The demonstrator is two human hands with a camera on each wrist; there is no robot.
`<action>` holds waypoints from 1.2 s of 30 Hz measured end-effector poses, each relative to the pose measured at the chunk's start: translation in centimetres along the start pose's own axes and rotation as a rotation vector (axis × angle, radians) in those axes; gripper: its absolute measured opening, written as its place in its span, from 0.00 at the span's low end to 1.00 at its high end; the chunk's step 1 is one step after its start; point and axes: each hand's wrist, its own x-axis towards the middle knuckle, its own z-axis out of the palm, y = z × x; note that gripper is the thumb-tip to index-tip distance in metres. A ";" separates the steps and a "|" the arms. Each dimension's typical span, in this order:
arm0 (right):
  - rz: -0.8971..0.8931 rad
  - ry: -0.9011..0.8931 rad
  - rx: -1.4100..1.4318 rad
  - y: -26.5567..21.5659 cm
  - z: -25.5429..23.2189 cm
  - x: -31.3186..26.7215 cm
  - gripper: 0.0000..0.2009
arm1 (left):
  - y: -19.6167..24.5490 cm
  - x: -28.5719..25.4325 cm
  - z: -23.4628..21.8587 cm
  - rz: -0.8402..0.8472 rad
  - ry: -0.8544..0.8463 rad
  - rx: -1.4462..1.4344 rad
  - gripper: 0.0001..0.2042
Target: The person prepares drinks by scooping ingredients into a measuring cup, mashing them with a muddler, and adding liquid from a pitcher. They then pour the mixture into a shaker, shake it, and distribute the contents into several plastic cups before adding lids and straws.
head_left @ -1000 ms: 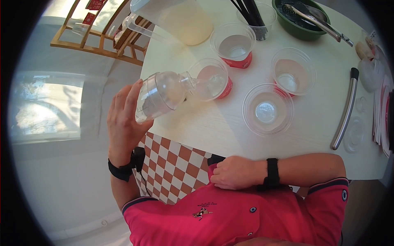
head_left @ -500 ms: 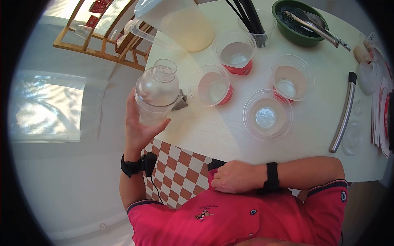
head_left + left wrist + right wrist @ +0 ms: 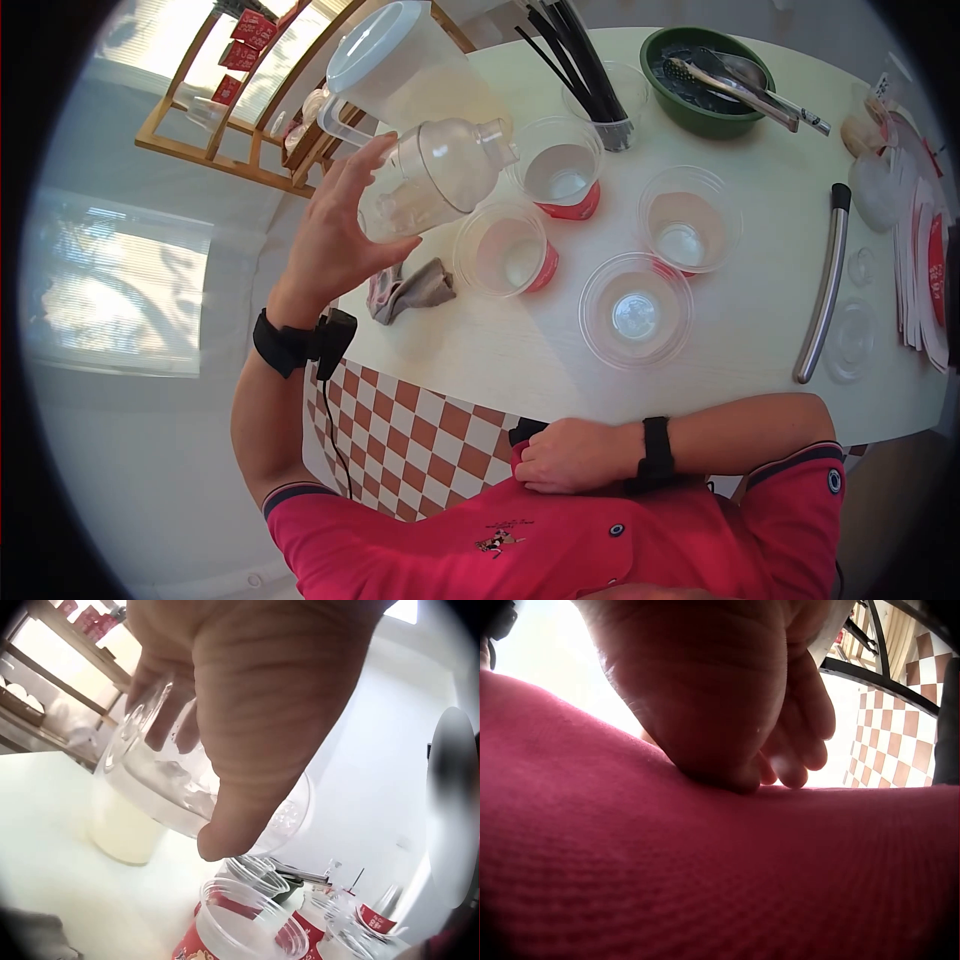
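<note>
Head view had the bottle [image 3: 455, 165] tilted above the table [image 3: 740, 350], mouth turned away from my palm. My left hand [image 3: 345, 215] gripped it low, thumb and fingers spread wide round its sides, which left that mouth unobstructed. The cups [image 3: 637, 310] stood upright beside one another, probably for easy reach; a rag [image 3: 425, 287] lay nearer me. My right hand [image 3: 575, 455] rested loosely curled on my shirt [image 3: 700, 540], seemingly holding nothing.

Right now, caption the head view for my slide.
Left hand holds a tilted clear bottle near plastic cups on a table.
</note>
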 end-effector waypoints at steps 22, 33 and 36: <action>-0.027 0.050 0.039 0.5 0.9 -0.1 0.12 | 1.5 2.7 -1.2 0.151 -0.058 0.402 0.46; -0.032 0.051 -0.018 0.6 1.3 -0.1 0.11 | 0.5 1.5 0.3 -0.069 -0.037 0.013 0.46; -0.038 0.056 -0.028 0.7 1.3 -0.1 0.11 | 0.2 0.7 1.3 -0.178 -0.039 -0.113 0.47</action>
